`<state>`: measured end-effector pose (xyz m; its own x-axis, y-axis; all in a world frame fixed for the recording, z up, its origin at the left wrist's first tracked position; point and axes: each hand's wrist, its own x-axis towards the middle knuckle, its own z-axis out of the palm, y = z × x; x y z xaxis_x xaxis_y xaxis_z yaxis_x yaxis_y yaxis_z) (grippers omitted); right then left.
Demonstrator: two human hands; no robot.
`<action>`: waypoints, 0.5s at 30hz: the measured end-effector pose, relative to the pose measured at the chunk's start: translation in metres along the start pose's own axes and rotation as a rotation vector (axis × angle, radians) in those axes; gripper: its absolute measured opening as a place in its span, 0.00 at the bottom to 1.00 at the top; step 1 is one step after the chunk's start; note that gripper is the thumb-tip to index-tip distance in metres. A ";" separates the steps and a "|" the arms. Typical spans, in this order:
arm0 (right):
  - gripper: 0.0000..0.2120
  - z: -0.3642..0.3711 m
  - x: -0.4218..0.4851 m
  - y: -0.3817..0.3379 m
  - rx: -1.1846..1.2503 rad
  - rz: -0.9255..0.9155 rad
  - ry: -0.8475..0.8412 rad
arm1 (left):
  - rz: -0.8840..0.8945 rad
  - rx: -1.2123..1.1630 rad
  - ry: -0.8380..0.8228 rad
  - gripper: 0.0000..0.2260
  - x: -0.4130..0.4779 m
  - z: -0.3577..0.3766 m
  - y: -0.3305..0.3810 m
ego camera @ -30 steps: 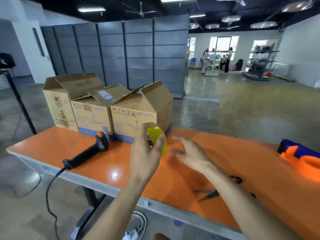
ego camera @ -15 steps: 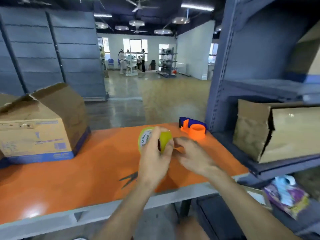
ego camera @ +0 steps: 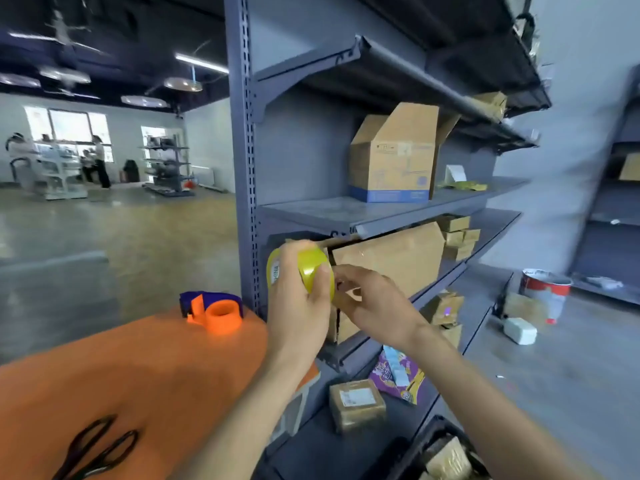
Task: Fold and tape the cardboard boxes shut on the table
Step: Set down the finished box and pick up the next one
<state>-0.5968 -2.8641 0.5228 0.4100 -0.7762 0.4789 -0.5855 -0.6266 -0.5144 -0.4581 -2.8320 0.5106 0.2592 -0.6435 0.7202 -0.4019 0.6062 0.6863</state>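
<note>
Both hands clamped on the tape roll point(ego camera: 304, 268), held up past the bench point(ego camera: 138, 375) right edge.
Left hand point(ego camera: 298, 306) grips the roll around its rim; right hand point(ego camera: 377, 306) pinches its side, fingers curled. Tape dispenser point(ego camera: 214, 310) at far right corner, scissors point(ego camera: 97, 448) near front edge. Open cardboard box point(ego camera: 391, 161) on shelf point(ego camera: 311, 211).

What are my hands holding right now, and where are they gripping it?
The left hand grips the yellow tape roll across its outer band. The right hand touches the roll's edge; whether it pinches tape cannot be told.
</note>
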 end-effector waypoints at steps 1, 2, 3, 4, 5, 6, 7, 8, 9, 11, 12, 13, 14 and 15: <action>0.16 -0.014 0.005 0.003 -0.004 0.004 0.026 | 0.025 0.011 0.004 0.10 0.010 0.009 0.008; 0.16 -0.028 0.012 0.005 -0.010 -0.003 0.049 | 0.050 0.024 0.007 0.10 0.021 0.017 0.016; 0.16 -0.042 0.020 0.008 -0.022 -0.022 0.068 | 0.072 0.032 0.008 0.11 0.033 0.025 0.023; 0.15 -0.056 0.028 0.010 -0.039 -0.040 0.083 | 0.093 0.036 0.003 0.11 0.047 0.033 0.030; 0.15 -0.069 0.037 0.012 -0.057 -0.052 0.096 | 0.113 0.042 -0.009 0.11 0.061 0.041 0.035; 0.15 -0.081 0.047 0.016 -0.080 -0.049 0.110 | 0.132 0.053 -0.029 0.12 0.074 0.049 0.040; 0.15 -0.092 0.058 0.020 -0.102 -0.037 0.123 | 0.145 0.071 -0.052 0.11 0.087 0.057 0.044; 0.16 -0.102 0.069 0.025 -0.117 -0.016 0.131 | 0.151 0.095 -0.074 0.11 0.100 0.065 0.046; 0.16 -0.111 0.080 0.030 -0.127 0.005 0.135 | 0.147 0.120 -0.095 0.11 0.113 0.073 0.046; 0.17 -0.125 0.101 0.040 -0.174 0.037 0.134 | 0.130 0.156 -0.124 0.12 0.138 0.088 0.042; 0.18 -0.132 0.111 0.045 -0.214 0.051 0.133 | 0.120 0.167 -0.131 0.12 0.150 0.095 0.038; 0.19 -0.137 0.122 0.050 -0.263 0.061 0.132 | 0.111 0.178 -0.133 0.13 0.162 0.101 0.034; 0.19 -0.142 0.133 0.055 -0.318 0.069 0.128 | 0.109 0.195 -0.133 0.13 0.173 0.108 0.029; 0.19 -0.146 0.144 0.061 -0.379 0.073 0.124 | 0.117 0.225 -0.143 0.13 0.184 0.114 0.022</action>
<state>-0.6757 -3.0039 0.6637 0.2845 -0.7889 0.5447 -0.8358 -0.4825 -0.2622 -0.5200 -2.9902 0.6468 0.0797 -0.6441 0.7607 -0.6109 0.5715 0.5479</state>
